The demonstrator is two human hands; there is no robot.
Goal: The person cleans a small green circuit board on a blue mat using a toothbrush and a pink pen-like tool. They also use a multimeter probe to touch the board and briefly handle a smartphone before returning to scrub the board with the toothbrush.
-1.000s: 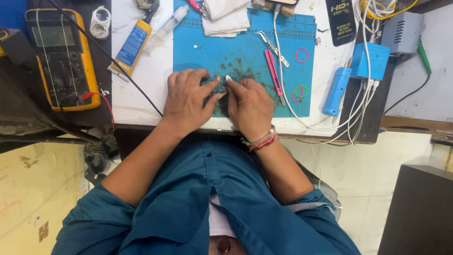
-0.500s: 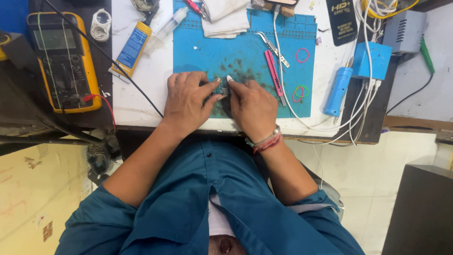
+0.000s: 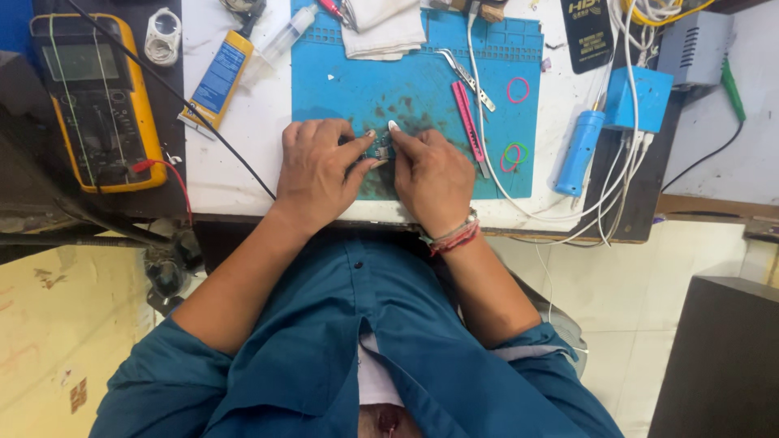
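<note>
Left hand (image 3: 318, 174) and right hand (image 3: 432, 180) lie knuckles-up — fingers pinching a small circuit board (image 3: 380, 151); blue mat (image 3: 406, 89) beneath.

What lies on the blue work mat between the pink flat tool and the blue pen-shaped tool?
In the head view, between the pink flat tool and the blue pen-shaped tool lie white cables and coloured rubber bands on the blue work mat.

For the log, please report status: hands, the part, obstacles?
Left hand and right hand both pinch small circuit board on blue mat. Nothing blocks them.
</note>
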